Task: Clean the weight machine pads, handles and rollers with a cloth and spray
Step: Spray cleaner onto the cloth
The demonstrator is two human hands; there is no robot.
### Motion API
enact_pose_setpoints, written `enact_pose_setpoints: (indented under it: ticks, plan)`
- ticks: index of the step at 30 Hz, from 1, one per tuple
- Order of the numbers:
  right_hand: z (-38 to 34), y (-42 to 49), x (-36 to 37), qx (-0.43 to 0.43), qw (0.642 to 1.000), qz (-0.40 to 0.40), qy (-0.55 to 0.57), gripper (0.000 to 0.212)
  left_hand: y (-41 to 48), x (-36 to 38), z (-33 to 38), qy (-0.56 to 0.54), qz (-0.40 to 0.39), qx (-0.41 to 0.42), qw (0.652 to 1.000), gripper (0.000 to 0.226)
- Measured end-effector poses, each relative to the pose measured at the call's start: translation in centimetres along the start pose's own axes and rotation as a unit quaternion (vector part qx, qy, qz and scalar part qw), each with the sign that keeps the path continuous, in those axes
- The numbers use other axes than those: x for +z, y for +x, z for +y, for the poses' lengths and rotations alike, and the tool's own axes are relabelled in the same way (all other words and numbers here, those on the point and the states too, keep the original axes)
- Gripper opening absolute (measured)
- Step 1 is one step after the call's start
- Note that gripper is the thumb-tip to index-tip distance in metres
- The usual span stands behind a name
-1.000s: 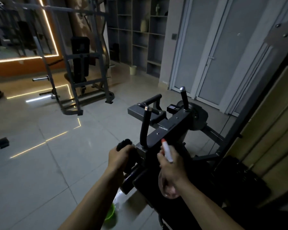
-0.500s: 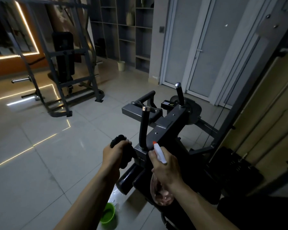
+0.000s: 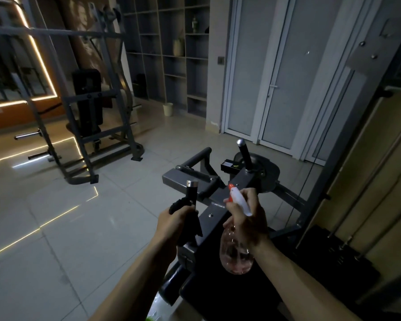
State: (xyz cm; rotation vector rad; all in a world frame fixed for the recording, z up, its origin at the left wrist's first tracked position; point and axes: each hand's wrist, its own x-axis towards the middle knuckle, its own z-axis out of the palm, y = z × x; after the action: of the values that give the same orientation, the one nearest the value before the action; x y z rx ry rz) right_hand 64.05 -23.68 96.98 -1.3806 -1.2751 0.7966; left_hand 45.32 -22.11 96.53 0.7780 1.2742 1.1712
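Left hand clamps cloth round near handle; right hand beside it grips spray bottle; far handle beyond likely awaits wiping

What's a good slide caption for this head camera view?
Left hand holds a black cloth against the near upright handle; right hand grips a spray bottle.

A big grey gym frame stood on the shiny tiled floor at the left. A bright light strip glowed behind it. Tall grey shelves held a vase. A small white bin sat below them, near the white doors.
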Motion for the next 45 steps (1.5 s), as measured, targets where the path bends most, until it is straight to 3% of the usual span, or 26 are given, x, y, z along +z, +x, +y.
enact_pose_setpoints:
  ticks: [7,17,23,31,33,35,37,39,42,45]
  plan:
    - [3.2,9.7,-5.2,-0.015,0.998,0.061,-0.014,0.023,4.7,7.8,-2.8,0.007,-0.042,-0.069,0.997,0.025]
    - [7.0,21.1,0.5,-0.064,0.995,-0.076,-0.010,0.016,7.6,9.9,-3.7,0.007,0.057,-0.094,0.994,0.026]
    - [8.5,22.5,2.8,-0.060,0.987,-0.142,-0.039,0.019,7.7,9.8,-4.4,-0.010,0.046,-0.113,0.992,0.012]
    - [8.8,21.3,-0.3,0.058,0.973,-0.222,-0.013,0.084,7.6,10.4,-3.7,0.003,-0.007,-0.147,0.989,0.031]
    - [8.0,19.0,-1.4,0.032,0.988,-0.150,-0.017,0.070,7.4,10.7,-3.3,-0.005,-0.014,-0.150,0.989,0.025]
    - [6.7,15.9,-2.7,-0.009,0.995,-0.094,0.020,0.036,7.1,10.9,-2.8,-0.040,-0.029,-0.152,0.987,0.028]
    - [5.4,12.2,-3.4,-0.028,0.982,-0.181,0.041,0.027,7.1,10.9,-2.5,-0.099,-0.067,-0.151,0.981,0.044]
    - [5.4,8.7,-3.0,-0.061,0.960,-0.271,-0.022,0.040,6.4,11.0,-1.5,-0.141,-0.092,-0.137,0.976,0.055]
    - [6.6,5.1,-0.8,-0.105,0.977,-0.183,-0.043,0.076,4.7,9.5,-0.1,-0.123,-0.169,-0.135,0.969,0.068]
    - [6.2,3.8,1.7,0.028,0.994,-0.003,0.109,0.055,2.9,5.4,0.6,-0.005,-0.234,-0.134,0.963,0.063]
